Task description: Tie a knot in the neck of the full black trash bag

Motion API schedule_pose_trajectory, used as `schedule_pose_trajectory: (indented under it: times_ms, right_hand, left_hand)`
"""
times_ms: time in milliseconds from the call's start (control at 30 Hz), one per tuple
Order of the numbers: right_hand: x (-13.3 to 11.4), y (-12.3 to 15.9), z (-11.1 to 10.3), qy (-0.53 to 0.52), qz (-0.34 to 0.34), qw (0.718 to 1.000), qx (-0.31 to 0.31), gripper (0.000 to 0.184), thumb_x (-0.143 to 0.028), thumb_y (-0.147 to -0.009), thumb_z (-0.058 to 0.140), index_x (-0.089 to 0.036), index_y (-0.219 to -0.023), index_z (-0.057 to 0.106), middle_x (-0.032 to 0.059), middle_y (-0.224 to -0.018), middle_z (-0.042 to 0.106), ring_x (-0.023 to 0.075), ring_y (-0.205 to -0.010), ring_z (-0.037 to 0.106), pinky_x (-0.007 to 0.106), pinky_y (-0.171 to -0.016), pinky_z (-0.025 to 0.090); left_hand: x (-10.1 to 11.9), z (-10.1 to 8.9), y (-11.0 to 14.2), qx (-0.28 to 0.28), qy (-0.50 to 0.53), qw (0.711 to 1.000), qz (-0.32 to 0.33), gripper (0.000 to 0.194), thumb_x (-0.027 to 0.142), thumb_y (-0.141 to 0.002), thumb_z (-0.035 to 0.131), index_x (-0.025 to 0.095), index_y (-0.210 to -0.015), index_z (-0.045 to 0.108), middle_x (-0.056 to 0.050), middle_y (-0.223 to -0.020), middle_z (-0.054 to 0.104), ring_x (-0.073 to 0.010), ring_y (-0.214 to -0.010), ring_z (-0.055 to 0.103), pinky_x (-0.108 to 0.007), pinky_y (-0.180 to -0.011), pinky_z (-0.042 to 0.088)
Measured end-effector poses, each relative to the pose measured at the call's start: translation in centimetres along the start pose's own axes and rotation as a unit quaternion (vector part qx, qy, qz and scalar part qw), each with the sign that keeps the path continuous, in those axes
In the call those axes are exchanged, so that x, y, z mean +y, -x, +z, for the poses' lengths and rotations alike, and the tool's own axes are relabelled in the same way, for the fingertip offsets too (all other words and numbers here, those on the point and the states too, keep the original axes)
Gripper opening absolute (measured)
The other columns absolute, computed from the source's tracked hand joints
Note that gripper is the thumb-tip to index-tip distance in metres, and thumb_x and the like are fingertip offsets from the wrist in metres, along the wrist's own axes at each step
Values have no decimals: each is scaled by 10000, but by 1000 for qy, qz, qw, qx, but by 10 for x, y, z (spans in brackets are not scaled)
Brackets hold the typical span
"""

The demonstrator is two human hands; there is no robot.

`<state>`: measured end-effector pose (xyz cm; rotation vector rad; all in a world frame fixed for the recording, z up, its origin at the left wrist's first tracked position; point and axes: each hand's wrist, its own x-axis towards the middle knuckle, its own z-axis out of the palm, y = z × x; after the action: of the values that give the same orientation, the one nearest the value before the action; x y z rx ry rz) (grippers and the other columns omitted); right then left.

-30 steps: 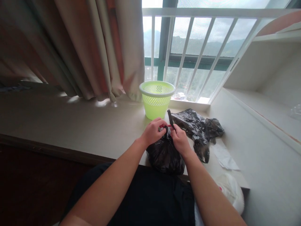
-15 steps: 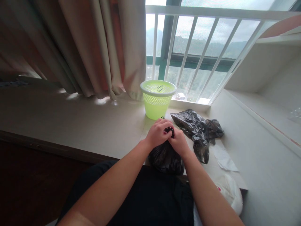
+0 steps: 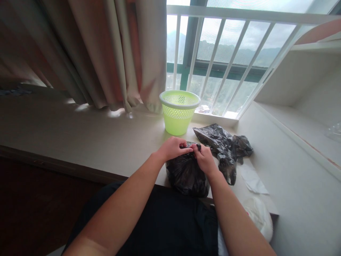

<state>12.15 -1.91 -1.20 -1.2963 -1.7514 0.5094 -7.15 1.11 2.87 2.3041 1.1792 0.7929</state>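
A full black plastic bag [image 3: 186, 176] sits at the near edge of the pale counter [image 3: 80, 131], just in front of me. My left hand [image 3: 172, 148] and my right hand [image 3: 204, 158] meet at the bag's gathered top, fingers pinched closed on the twisted neck. Behind them stands a light green perforated basket [image 3: 179, 112], with nothing visible inside it.
A second, crumpled black bag [image 3: 225, 145] lies flat to the right of my hands. A white paper scrap [image 3: 253, 177] and a white rounded object [image 3: 259, 217] lie beyond it. Curtains [image 3: 106, 53] hang at the back left, a barred window [image 3: 226, 57] behind the basket.
A strip of the bag's neck stood up between my hands a second ago; it is now tucked down under my fingers. My hands have stayed at the top of the bag.
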Motion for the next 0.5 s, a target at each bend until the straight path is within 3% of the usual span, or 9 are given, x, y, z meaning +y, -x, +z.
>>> schedule_pose_trajectory:
  times_ms: [200,333,400,500]
  right_hand:
    - [4,-1,-1,-35,28,999,-7,546,-657,-990,452,-226,-675,561,2,-595,532,182,-604,494,306,-603,353]
    - [8,-1,-1,-76,44,996,-13,572,-695,-967,474,-203,-739,657,2,-596,563,188,-609,531,307,-618,384]
    - [8,-2,-1,-89,48,995,-17,582,-701,-961,483,-193,-764,689,7,-601,581,190,-614,545,308,-627,395]
    - [9,-3,-2,-105,55,992,-31,579,-695,-955,501,-188,-763,705,7,-599,579,184,-607,539,308,-627,395]
  left_hand:
    - [9,-4,-3,-3,-60,998,-28,553,519,-964,516,187,-523,493,15,-523,446,-129,-556,348,-323,-581,190]
    - [14,-10,-3,-21,38,998,-53,579,544,-957,483,203,-520,317,38,-519,278,-109,-531,258,-326,-561,162]
    - [15,-14,-1,-78,119,987,-72,600,618,-928,508,214,-543,287,46,-540,240,-100,-526,231,-316,-541,154]
    - [15,-20,3,-214,194,952,-103,654,738,-853,579,227,-566,288,54,-545,232,-91,-504,207,-310,-505,126]
